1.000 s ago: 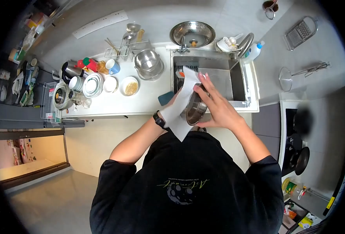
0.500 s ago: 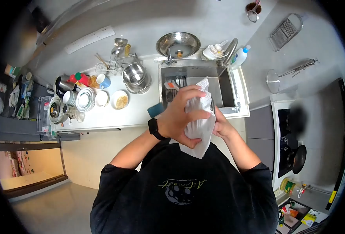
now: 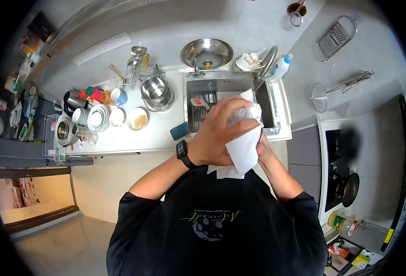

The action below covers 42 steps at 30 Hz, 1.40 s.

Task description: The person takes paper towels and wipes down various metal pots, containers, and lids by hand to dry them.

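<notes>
My left hand (image 3: 219, 133), with a black watch on its wrist, grips a white paper towel (image 3: 244, 149) in front of my chest, near the sink's front edge. Its fingers curl over the top and side of the crumpled sheet, and a loose corner hangs down. Behind the towel, my right hand (image 3: 263, 149) is closed around something thin with a dark edge. The towel covers most of that object and several right fingers, so its kind cannot be made out. Beyond the hands lies the steel sink (image 3: 232, 84), with a rack and an orange-and-white item (image 3: 199, 102) in it.
Left of the sink, the counter holds a steel pot (image 3: 157, 93), a bowl with brownish contents (image 3: 138, 119), stacked plates (image 3: 98, 118) and a teal phone-like slab (image 3: 180, 131). A faucet (image 3: 269, 60) and soap bottle (image 3: 281, 69) stand behind. A stove (image 3: 335, 170) is at right.
The towel has shifted slightly right and folded over, its lower corner now spreading left. My left hand has moved right with it; my right hand stays behind the towel.
</notes>
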{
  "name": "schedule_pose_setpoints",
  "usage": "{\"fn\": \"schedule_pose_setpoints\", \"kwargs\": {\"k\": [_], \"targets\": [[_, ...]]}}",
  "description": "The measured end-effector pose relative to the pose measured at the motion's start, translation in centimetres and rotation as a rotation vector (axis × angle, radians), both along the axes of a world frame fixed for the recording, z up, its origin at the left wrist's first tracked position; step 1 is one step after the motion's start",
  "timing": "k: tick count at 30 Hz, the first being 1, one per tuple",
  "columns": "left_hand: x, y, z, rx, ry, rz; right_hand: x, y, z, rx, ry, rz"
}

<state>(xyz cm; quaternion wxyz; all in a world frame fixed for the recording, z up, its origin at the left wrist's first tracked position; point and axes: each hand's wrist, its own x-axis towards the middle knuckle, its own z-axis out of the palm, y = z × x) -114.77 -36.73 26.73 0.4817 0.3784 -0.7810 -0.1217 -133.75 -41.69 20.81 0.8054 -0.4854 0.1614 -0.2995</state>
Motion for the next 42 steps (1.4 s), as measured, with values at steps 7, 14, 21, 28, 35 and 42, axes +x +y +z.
{"fn": "schedule_pose_setpoints", "kwargs": {"k": [7,14,21,28,35,42], "targets": [[-0.4,-0.4,-1.5,0.157,0.062,0.107,0.8,-1.6,-1.8,-0.133,0.142,-0.070],[0.4,-1.1,-5.2,0.269,0.231,0.102,1.9,-2.4,-0.3,-0.676,0.202,-0.124],[0.7,-1.8,-7.9,0.701,0.759,-0.006,2.0,-2.4,-0.1,-0.997,0.378,-0.161],[2.2,-3.5,-11.3,0.551,0.629,-0.300,1.5,-3.0,0.4,-1.306,0.377,-0.205],[3.5,-2.9,-9.4,1.310,0.994,-0.404,1.2,-3.3,2.4,-1.495,0.433,-0.127],[5.4,-3.1,-11.9,1.252,0.839,-0.422,1.0,-3.8,2.6,-1.514,0.437,-0.063]]}}
